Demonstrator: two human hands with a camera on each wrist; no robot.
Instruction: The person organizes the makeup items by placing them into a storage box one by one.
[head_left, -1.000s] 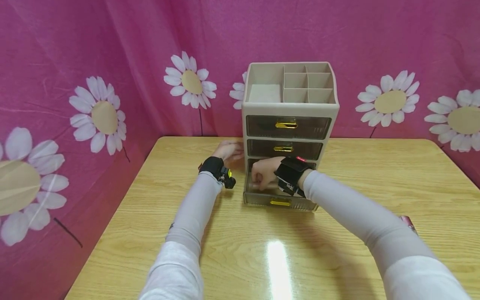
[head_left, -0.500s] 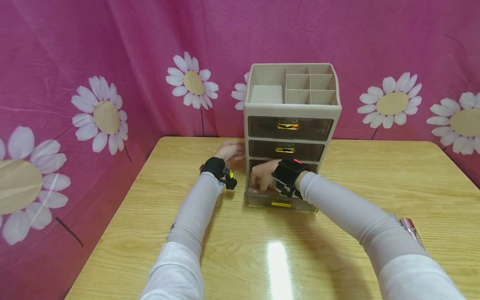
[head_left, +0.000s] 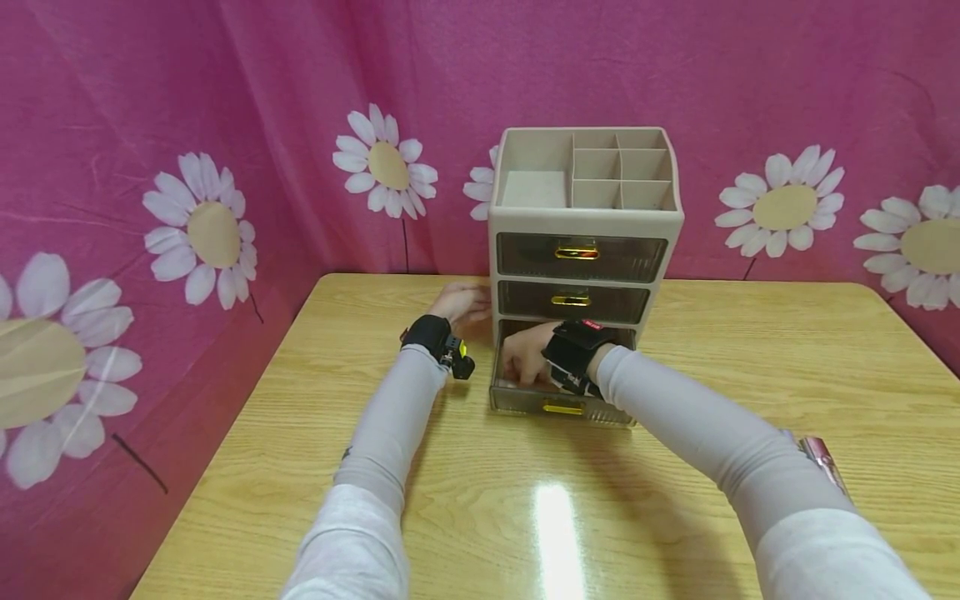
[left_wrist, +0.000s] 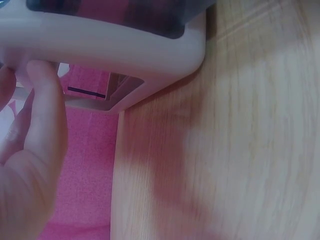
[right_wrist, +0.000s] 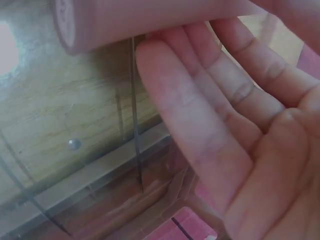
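A beige desk organizer point(head_left: 585, 222) with smoky drawers and gold handles stands at the back of the table. Its bottom drawer point(head_left: 521, 402) is pulled out. Inside that drawer is my right hand point(head_left: 528, 353), fingers bent downward. The right wrist view shows this hand holding a pale pink cylindrical tube point(right_wrist: 125, 22) just above the clear drawer floor with its thin dividers point(right_wrist: 134, 100). My left hand point(head_left: 462, 302) touches the organizer's left side; in the left wrist view its fingers point(left_wrist: 47, 110) lie against the beige frame point(left_wrist: 100, 47), some partly hidden.
Small compartments point(head_left: 622, 171) form the organizer's top, and two upper drawers point(head_left: 525, 254) are closed. A shiny pink and silver item point(head_left: 822, 458) lies at the right, partly behind my right sleeve. A pink flowered curtain point(head_left: 285, 100) hangs behind the wooden table point(head_left: 352, 383).
My right hand has dipped slightly within the bottom drawer, and its forearm has shifted a little left, uncovering more of the pink and silver item. The left hand stays against the organizer.
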